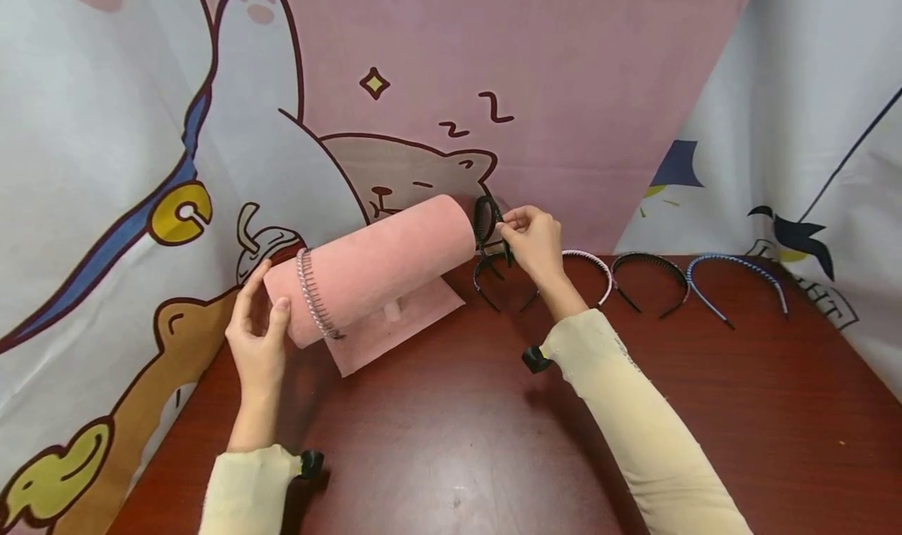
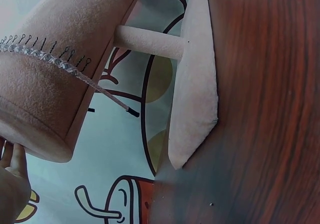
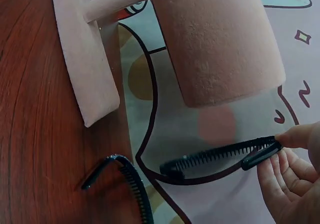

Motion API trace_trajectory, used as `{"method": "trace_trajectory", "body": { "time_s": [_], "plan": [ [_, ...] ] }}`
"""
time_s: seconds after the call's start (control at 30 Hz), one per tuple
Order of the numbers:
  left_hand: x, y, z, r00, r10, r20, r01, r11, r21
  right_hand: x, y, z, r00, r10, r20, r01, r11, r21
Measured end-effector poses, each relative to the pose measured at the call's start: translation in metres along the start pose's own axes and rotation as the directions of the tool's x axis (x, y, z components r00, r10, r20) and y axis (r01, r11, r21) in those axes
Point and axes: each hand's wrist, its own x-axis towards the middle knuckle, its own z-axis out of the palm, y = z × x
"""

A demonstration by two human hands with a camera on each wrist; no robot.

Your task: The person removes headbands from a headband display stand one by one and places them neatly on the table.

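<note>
A padded pink roll stand [image 1: 384, 261], with a post and flat base, lies slantwise across the head view. My left hand [image 1: 257, 335] grips its left end, thumb on the near side. Round the roll near that hand sits a toothed headband [image 1: 306, 284] with a pale braided band, its dark-tipped end hanging free in the left wrist view. Just off the roll's right end, my right hand [image 1: 535, 241] pinches a black toothed headband [image 3: 215, 154] between thumb and fingers. In the right wrist view this band is apart from the roll.
Along the table's back edge stand several headbands: a dark one [image 3: 131, 176] below the right hand, a pale pink one [image 1: 597, 262], a black one [image 1: 651, 259] and a blue one [image 1: 740, 261]. A printed cloth [image 1: 564, 88] hangs behind the brown table [image 1: 458, 441].
</note>
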Motion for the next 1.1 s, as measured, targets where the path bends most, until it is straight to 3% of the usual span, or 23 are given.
{"method": "trace_trajectory", "body": {
  "time_s": [0.23, 0.57, 0.83, 1.1],
  "plan": [
    [-0.001, -0.001, -0.001, 1.0, -0.004, -0.002, 0.004, 1.0, -0.009, -0.006, 0.003, -0.013, 1.0, 0.002, 0.014, -0.003, 0.999, 0.047],
    [0.0, 0.0, -0.001, 1.0, -0.009, 0.002, 0.009, 0.999, -0.033, -0.022, 0.021, -0.039, 0.988, 0.092, 0.125, -0.111, 0.982, 0.151],
    [0.001, -0.004, -0.004, 1.0, 0.003, 0.013, -0.002, 0.999, -0.039, -0.043, 0.037, -0.06, 0.956, 0.187, 0.226, -0.23, 0.956, 0.182],
    [0.001, -0.003, -0.004, 1.0, -0.007, 0.009, 0.007, 0.999, -0.033, -0.064, 0.05, -0.076, 0.915, 0.209, 0.346, -0.303, 0.922, 0.242]
  ]
}}
